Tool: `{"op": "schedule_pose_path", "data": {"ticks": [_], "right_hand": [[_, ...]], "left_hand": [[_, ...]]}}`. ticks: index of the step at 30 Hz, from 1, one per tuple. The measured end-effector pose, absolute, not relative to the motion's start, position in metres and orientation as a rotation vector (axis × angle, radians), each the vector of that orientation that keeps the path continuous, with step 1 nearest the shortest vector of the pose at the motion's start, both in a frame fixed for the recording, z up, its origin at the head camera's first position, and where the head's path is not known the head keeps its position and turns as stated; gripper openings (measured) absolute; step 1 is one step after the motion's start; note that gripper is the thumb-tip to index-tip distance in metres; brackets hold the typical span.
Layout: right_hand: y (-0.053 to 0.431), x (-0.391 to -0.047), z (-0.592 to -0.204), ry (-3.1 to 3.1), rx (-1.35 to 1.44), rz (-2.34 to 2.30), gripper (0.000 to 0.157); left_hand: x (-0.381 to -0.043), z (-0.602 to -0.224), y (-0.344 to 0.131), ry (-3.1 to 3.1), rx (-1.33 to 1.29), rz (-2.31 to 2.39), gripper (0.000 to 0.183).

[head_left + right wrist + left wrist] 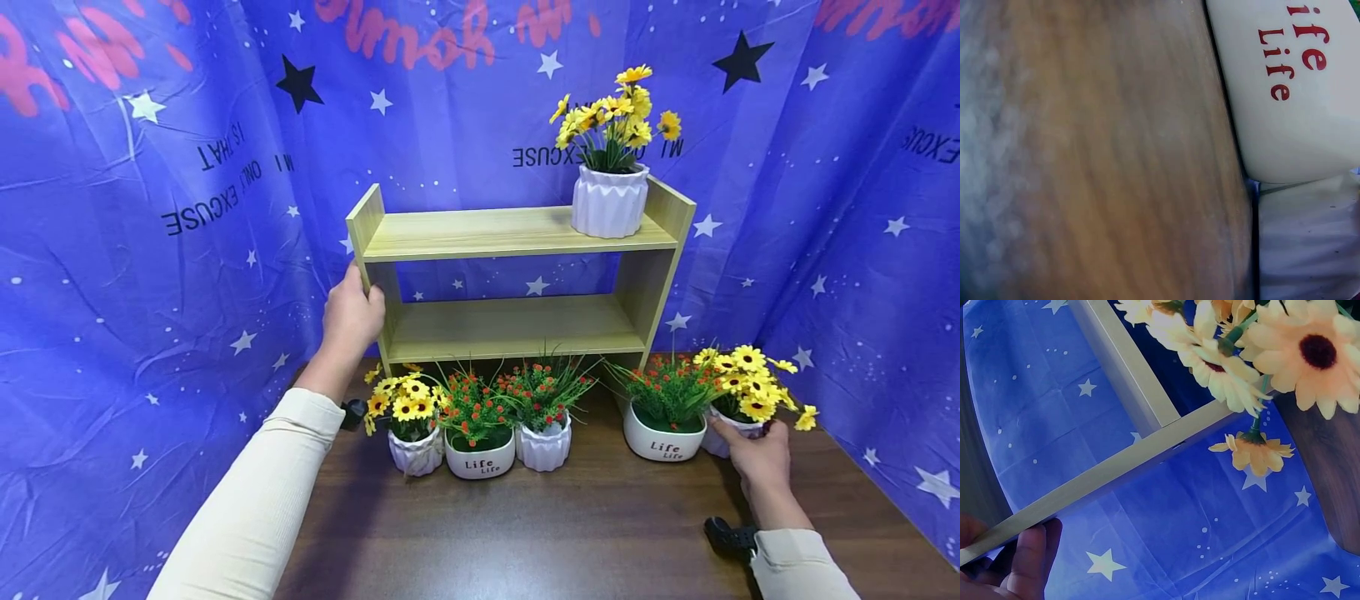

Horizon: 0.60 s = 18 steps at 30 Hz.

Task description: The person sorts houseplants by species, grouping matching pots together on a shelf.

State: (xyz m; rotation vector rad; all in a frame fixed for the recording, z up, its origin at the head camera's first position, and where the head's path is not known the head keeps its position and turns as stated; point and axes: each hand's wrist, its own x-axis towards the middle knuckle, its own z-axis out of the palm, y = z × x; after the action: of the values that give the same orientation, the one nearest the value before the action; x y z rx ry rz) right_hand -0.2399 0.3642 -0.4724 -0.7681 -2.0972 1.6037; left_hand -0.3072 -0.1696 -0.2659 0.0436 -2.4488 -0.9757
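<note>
My left hand [354, 310] grips the left side panel of a two-tier wooden shelf [502, 329]. In the left wrist view, its thumb and fingers [1026, 557] pinch the panel's edge from both sides. At the right, my right hand [757, 458] holds a white ribbed pot [716, 442] of yellow flowers [750, 387], thumb on one side and fingers on the other. Beside it stands a smooth white pot [663, 439] lettered "Life" with red-flowered greenery; the right wrist view shows that lettered pot [1297, 125] right against the ribbed one [1307, 244].
On the shelf's top board, at its right end, stands a ribbed pot of yellow flowers [609, 204]. Before the shelf's left half, three potted plants [480, 462] line up on the brown table [525, 533]. A blue starry curtain [225, 275] surrounds the back and sides.
</note>
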Motion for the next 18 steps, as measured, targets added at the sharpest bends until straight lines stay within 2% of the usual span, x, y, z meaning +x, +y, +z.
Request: {"op": "schedule_pose_path", "data": {"ticks": [11, 18], "right_hand": [[0.366, -0.227, -0.463, -2.066, -0.828, 1.547, 0.088], [0.370, -0.222, -0.440, -2.004, -0.743, 1.493, 0.073]], "left_hand": [[-0.306, -0.267, -0.170, -2.438, 0.027, -0.968, 0.039], [-0.306, -0.266, -0.170, -2.439, 0.026, -0.978, 0.040]]}}
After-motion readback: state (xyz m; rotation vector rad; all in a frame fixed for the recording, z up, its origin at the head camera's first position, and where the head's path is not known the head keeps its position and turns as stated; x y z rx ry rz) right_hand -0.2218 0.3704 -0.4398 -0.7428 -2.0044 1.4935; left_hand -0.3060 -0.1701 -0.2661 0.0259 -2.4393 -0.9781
